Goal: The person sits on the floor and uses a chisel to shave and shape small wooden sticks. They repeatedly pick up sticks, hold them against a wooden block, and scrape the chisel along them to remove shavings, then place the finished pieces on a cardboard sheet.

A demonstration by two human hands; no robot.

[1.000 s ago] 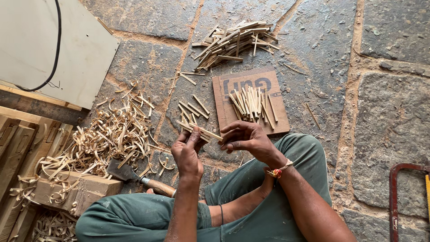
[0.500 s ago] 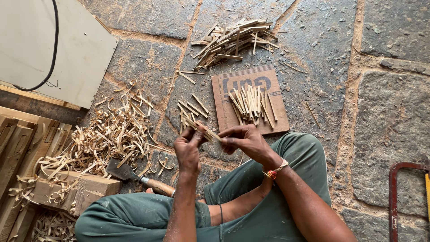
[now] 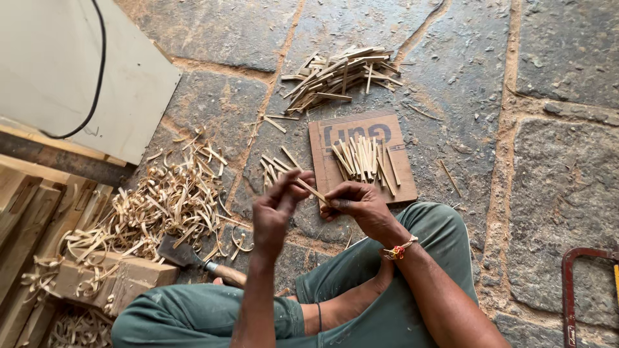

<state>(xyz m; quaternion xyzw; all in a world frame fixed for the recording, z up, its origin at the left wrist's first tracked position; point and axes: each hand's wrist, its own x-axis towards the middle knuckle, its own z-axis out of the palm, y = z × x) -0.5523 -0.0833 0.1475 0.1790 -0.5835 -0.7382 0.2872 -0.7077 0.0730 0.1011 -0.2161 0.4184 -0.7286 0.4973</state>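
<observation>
Stone floor behind; stick (image 3: 311,190) apparently pinched between both hands' fingertips (image 3: 330,205).

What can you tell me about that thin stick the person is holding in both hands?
The thin pale wooden stick is a short, flat, straight sliver, light tan like split bamboo. It slants down to the right, pinched between the left hand and right hand, held above the grey stone floor beside the brown cardboard piece.
</observation>
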